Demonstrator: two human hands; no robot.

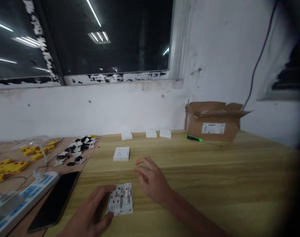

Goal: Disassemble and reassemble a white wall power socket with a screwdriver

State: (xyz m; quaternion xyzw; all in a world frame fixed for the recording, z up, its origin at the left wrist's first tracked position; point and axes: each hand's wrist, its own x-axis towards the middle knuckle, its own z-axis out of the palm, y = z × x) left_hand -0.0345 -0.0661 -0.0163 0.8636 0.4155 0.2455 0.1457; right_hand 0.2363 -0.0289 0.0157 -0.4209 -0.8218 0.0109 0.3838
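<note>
A white wall socket [120, 199] lies on the wooden table with its inner parts exposed. My left hand [89, 210] grips its left side, forefinger at the upper corner and thumb at the lower one. To the right and slightly farther off, my right hand [152, 181] hovers over the table, apart from the socket. Its fingers are curled with the tips close together; whatever they may pinch is too small to make out. Beyond the hands sits another white wall socket [121, 153], complete with its front plate.
Along the back edge lie several white socket pieces [151, 133], a green-handled screwdriver [194, 138] and a cardboard box [214, 121]. At left are a black phone [56, 200], a power strip [29, 197], yellow parts [13, 167] and a heap of black and white parts [82, 144].
</note>
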